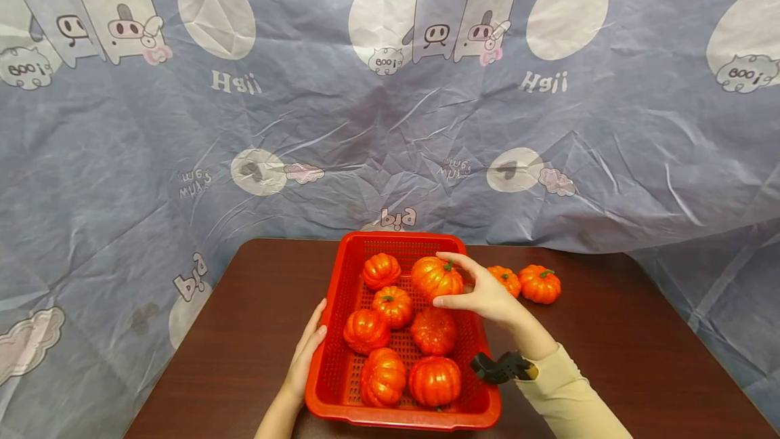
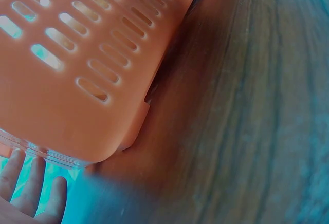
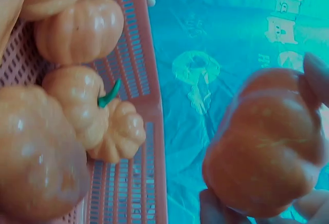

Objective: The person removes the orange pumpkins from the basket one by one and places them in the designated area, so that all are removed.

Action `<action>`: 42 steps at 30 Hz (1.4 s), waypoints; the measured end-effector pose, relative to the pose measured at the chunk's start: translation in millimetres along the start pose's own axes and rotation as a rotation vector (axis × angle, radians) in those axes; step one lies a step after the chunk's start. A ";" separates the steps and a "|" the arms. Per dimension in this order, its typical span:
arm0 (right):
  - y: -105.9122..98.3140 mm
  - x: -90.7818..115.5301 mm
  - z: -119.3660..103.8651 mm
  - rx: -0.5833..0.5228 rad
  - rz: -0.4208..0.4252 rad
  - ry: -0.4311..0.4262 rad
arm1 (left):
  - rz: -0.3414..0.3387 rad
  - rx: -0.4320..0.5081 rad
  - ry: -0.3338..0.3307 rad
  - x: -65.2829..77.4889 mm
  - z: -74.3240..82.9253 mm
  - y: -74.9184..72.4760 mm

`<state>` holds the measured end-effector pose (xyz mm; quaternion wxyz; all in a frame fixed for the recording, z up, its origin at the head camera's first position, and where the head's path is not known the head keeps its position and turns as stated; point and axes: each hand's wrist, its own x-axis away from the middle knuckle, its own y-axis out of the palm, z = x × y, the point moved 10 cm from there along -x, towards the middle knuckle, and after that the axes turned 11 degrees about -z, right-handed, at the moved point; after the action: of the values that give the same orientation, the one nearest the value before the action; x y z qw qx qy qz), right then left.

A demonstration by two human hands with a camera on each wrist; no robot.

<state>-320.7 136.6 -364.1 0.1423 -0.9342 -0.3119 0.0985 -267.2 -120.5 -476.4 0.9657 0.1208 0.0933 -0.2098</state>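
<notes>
My right hand [image 1: 487,290] holds an orange toy pumpkin [image 1: 434,278] with a green stem between thumb and fingers, over the far right part of a red plastic basket [image 1: 402,418]. In the right wrist view, the held pumpkin [image 3: 264,142] shows fingertips at its sides. My left hand [image 1: 302,358] lies along the basket's left side, its fingers extended against the rim; the left wrist view shows these fingers [image 2: 36,183] straight at the rim. Inside the basket sit several more pumpkins, among them a stemmed one [image 1: 393,307] in the middle and a ribbed one [image 1: 382,377] near the front.
Two pumpkins lie on the brown table [image 1: 244,358] right of the basket: one [image 1: 504,280] partly behind my right hand, the other [image 1: 539,284] farther right. A blue-grey printed cloth [image 1: 390,127] hangs behind the table. A black strap device [image 1: 502,367] sits on my right wrist.
</notes>
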 end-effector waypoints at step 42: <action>-142.1 96.9 32.8 0.419 0.572 0.202 | 0.005 -0.001 -0.002 -0.2 -2.6 -2.0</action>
<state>-332.3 311.2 -357.7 0.3275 -0.9392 0.0047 0.1034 -268.6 -121.5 -479.3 0.9664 0.1203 0.0924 -0.2074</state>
